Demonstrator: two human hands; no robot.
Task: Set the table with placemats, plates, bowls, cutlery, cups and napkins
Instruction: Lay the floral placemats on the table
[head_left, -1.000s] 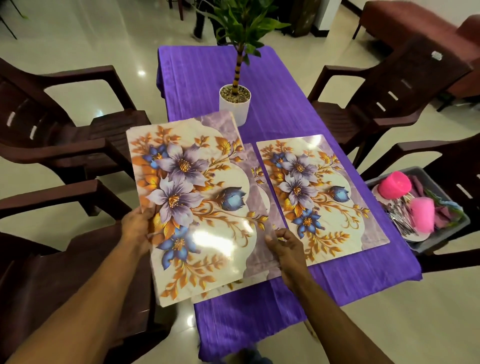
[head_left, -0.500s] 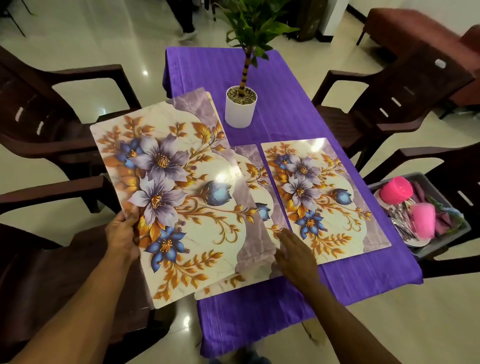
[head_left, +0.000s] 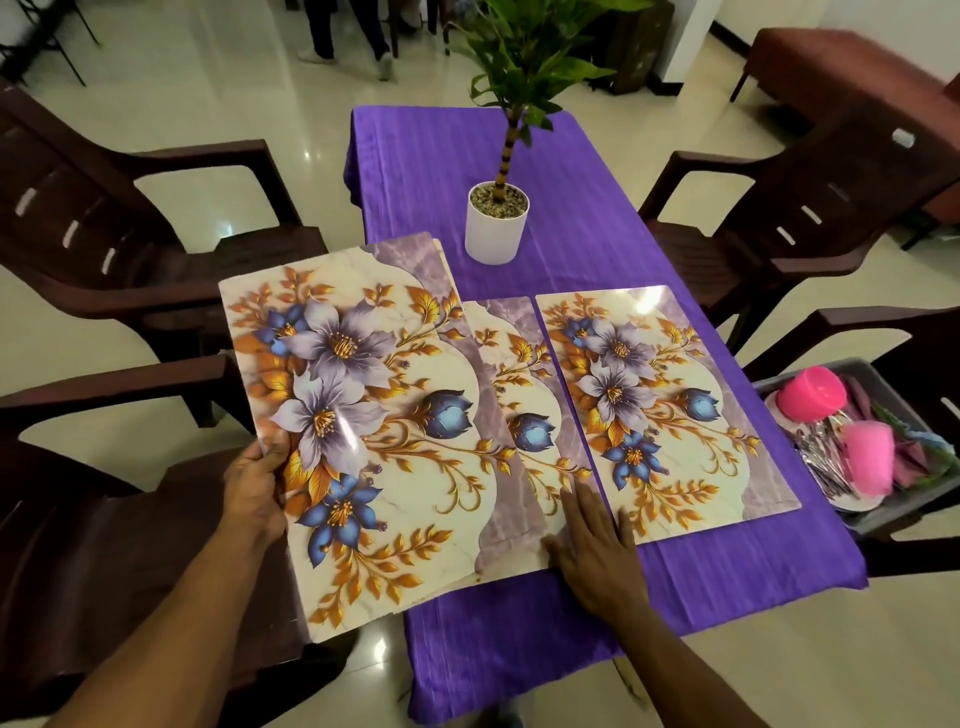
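Gripping placemat stack (head_left: 358, 431), left hand (head_left: 254, 493); right hand (head_left: 597, 551) flat.

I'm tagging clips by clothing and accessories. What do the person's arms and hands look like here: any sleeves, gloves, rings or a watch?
Both forearms are bare as far as the picture shows: no sleeve comes into view on either. The left hand and the right hand wear no gloves. No ring, watch or bracelet shows on the fingers or wrists, and no marks are visible.
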